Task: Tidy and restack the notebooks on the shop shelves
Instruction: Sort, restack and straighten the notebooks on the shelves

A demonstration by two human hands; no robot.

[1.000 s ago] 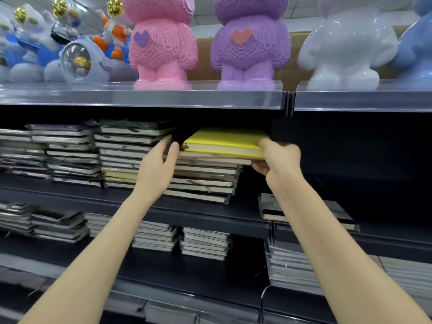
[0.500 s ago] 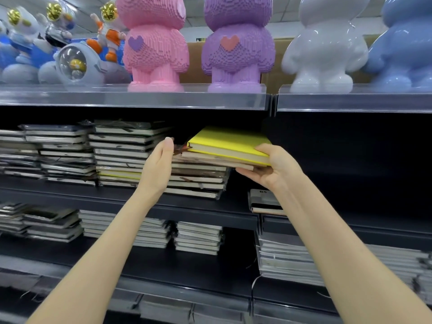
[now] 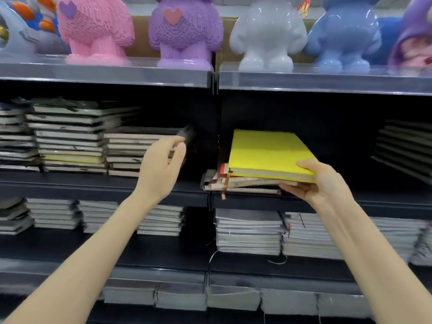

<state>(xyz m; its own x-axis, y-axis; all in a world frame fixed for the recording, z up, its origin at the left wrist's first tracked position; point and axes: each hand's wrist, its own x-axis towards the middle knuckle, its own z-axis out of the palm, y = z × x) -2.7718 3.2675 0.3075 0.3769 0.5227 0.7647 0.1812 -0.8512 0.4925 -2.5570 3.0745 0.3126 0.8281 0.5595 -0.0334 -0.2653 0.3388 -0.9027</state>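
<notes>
While right hand (image 3: 320,181) grips yellow-topped notebook pile (image 3: 264,153) by its near-right corner | left hand (image 3: 161,164) empty, loosely curled, left of it

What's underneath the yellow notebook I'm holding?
A few thinner notebooks, edges splayed, with a brown ribbon hanging at their left end. The right hand grips the pile, fingers beneath. The yellow notebook hides their covers, so the count is unclear.

R hand (image 3: 325,181) grips yellow-topped notebook pile (image 3: 264,150); L hand (image 3: 161,167) blurred, prob. empty.
</notes>
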